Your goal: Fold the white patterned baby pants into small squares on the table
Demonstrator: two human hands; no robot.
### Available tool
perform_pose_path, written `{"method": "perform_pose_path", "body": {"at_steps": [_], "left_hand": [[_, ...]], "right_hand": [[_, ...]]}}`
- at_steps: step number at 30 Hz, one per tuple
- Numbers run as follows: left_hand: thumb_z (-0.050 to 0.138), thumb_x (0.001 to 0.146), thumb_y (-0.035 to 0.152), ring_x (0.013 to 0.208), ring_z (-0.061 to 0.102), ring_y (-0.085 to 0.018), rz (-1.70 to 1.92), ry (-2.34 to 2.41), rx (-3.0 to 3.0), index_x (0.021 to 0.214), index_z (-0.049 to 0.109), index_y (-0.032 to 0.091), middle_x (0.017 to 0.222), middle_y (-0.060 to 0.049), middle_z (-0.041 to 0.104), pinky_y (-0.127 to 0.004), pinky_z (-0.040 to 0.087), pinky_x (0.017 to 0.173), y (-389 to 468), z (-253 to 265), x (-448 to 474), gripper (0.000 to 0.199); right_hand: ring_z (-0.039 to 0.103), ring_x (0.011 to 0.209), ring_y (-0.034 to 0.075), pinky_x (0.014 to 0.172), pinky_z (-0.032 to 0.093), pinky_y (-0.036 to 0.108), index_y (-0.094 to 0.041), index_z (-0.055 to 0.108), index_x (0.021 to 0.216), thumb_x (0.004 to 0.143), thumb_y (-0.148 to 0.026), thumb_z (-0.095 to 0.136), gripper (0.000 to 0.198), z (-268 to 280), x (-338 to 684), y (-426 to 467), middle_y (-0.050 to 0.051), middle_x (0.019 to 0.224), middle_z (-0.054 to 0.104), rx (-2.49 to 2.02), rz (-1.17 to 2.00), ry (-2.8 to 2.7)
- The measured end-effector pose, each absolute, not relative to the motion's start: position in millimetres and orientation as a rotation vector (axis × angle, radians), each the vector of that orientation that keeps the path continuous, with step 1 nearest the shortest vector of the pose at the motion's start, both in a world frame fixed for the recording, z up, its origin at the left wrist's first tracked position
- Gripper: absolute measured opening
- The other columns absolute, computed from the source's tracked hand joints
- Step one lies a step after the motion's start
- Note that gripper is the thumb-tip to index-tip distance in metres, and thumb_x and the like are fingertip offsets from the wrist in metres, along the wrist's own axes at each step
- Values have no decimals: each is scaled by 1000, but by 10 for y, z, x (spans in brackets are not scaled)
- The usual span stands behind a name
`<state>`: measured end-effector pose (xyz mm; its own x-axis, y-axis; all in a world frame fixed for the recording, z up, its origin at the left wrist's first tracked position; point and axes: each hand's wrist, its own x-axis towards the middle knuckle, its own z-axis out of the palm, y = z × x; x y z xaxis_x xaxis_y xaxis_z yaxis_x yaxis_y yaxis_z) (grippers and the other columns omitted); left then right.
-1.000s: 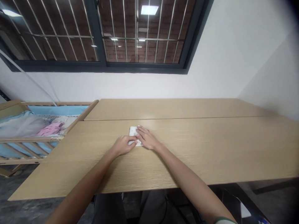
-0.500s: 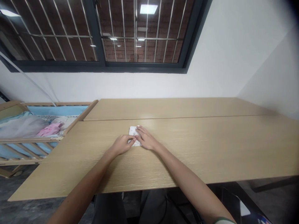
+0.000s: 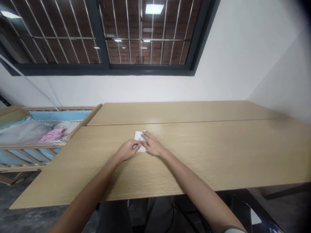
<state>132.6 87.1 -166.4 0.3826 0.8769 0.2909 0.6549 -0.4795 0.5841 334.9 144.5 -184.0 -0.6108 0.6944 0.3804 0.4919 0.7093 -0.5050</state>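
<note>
A small white square with a faint printed pattern lies flat on the wooden table. Whether it is a folded cloth or a packet I cannot tell. My left hand is at its lower left edge, with thumb and index finger pinched together over it. Across its right side rests my right hand, the fingers stretched out and pressed flat. The two hands' fingertips nearly meet in the middle of the square. Part of its right half is hidden under my right hand.
A wooden crib with blue lining and a pink cloth stands at the left of the table. Behind are a white wall and a barred window. A dark chair or bag sits below the front edge.
</note>
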Motion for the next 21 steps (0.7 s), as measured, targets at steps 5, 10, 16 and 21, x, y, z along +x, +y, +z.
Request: {"method": "perform_pose_path", "body": {"at_steps": [5, 10, 16, 21], "left_hand": [[46, 98, 38, 105, 66, -24, 826, 1312, 2280, 102, 74, 24, 112, -6, 75, -35, 47, 98, 879, -1666, 1323, 32], [47, 98, 38, 105, 66, -24, 839, 1312, 2284, 101, 74, 23, 113, -7, 74, -35, 48, 98, 896, -1682, 1323, 31], [48, 98, 36, 107, 66, -24, 843, 1307, 2288, 101, 74, 23, 114, -6, 74, -34, 47, 98, 896, -1692, 1319, 29], [49, 98, 34, 105, 66, -23, 844, 1298, 2297, 103, 73, 22, 111, -5, 75, -34, 47, 97, 889, -1676, 1320, 28]], "right_hand": [[29, 150, 28, 124, 24, 50, -16, 57, 141, 102, -48, 44, 52, -1838, 3351, 1441, 15, 156, 43, -897, 486, -2345], [31, 150, 28, 124, 23, 50, -18, 59, 139, 102, -50, 44, 52, -1843, 3353, 1447, 14, 155, 45, -876, 497, -2330], [32, 149, 28, 124, 24, 49, -15, 58, 140, 102, -48, 44, 52, -1841, 3354, 1455, 17, 154, 45, -878, 464, -2351], [29, 150, 29, 123, 25, 50, -12, 53, 143, 103, -46, 40, 54, -1833, 3354, 1449, 19, 155, 42, -890, 421, -2396]]}}
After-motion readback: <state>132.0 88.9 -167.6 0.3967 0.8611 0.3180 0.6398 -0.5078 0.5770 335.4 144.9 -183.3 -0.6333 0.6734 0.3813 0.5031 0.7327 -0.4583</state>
